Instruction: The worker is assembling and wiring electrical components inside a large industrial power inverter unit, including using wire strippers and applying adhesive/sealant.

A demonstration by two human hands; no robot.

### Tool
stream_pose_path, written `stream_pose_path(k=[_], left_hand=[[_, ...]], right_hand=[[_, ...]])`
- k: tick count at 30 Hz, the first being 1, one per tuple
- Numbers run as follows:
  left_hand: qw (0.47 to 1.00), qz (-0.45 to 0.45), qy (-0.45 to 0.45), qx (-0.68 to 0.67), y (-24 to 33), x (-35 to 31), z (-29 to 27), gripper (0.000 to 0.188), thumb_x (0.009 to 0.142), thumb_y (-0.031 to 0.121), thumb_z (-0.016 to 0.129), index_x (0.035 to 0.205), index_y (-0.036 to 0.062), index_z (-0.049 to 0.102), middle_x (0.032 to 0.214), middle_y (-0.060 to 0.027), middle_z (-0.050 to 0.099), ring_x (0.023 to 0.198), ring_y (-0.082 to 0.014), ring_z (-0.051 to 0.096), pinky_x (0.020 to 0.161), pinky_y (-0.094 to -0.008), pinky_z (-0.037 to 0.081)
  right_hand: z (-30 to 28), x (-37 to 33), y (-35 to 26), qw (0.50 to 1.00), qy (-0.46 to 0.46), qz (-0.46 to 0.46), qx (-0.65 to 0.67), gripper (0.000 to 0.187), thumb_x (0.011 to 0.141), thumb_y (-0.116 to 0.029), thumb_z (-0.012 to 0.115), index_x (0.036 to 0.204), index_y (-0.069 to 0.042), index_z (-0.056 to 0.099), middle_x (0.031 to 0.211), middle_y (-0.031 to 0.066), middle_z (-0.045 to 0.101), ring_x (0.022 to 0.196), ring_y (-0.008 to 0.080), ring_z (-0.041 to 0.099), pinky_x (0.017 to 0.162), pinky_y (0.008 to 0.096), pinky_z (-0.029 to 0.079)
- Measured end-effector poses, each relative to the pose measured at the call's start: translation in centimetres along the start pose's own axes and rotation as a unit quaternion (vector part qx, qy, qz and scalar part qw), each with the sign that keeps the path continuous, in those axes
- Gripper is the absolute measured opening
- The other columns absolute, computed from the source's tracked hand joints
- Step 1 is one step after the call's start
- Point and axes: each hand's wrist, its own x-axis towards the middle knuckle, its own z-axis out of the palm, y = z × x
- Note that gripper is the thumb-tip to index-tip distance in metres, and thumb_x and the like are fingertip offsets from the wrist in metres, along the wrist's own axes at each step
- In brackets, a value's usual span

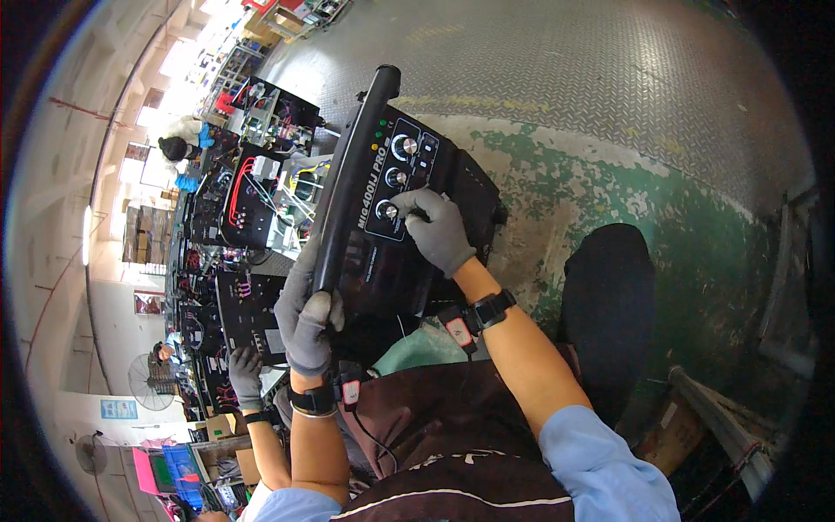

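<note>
A black welding machine (374,270) with a control panel stands tilted in front of me. Its panel carries silver-and-black knobs, small coloured lights and switches. My right hand (439,230), in a grey glove, pinches the knob (388,210) closest to me. A thick black handle bar (358,157) runs along the machine's top edge. Around the near end of that bar my left hand (306,326), also gloved in grey, is closed, its fingers partly hidden behind it. Both my wrists wear black straps with small red-and-white devices.
A co-worker's gloved hand (246,372) rests by a black panel (248,309) to my left. Several open machine units with wires, such as one with red cables (239,196), line the bench. Another person (178,148) works farther off. Cardboard (674,426) lies at the lower right.
</note>
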Motion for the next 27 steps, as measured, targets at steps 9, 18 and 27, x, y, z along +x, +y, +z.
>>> stream_pose_path(k=[9, 18, 27], left_hand=[[1.000, -0.018, -0.020, -0.006, 0.1, -0.6, -0.6, 0.093, 0.080, 0.046, 0.075, 0.147, -0.0078, 0.039, 0.062, -0.0006, 0.055, 0.049, -0.0063, 0.047, 0.046, -0.0217, 0.036], [0.997, -0.072, -0.019, 0.024, 0.0, -4.5, -4.0, 0.098, 0.077, 0.052, 0.079, 0.146, -0.0057, 0.042, 0.063, -0.0012, 0.057, 0.051, -0.0078, 0.051, 0.046, -0.0225, 0.040], [0.994, -0.091, -0.062, -0.011, -0.1, -5.3, -5.2, 0.091, 0.080, 0.046, 0.079, 0.146, -0.0054, 0.042, 0.065, -0.0028, 0.060, 0.053, -0.0094, 0.054, 0.048, -0.0236, 0.042]], right_hand=[[-2.8, 2.2, 0.0, 0.992, 0.122, -0.008, 0.039, 0.017, 0.079, -0.004, 0.058, 0.086, -0.011, 0.072, 0.087, 0.0037, 0.073, 0.085, 0.0232, 0.069, 0.105, 0.0418, 0.040], [-5.3, 3.0, -0.5, 0.976, -0.052, 0.148, 0.149, 0.019, 0.079, -0.014, 0.063, 0.088, -0.002, 0.074, 0.080, 0.0081, 0.074, 0.078, 0.0175, 0.070, 0.076, 0.0302, 0.055], [-5.8, 1.8, -3.8, 0.873, -0.434, 0.209, -0.074, 0.024, 0.077, -0.022, 0.076, 0.093, -0.005, 0.075, 0.082, 0.0083, 0.073, 0.070, 0.0164, 0.069, 0.063, 0.0308, 0.053]])
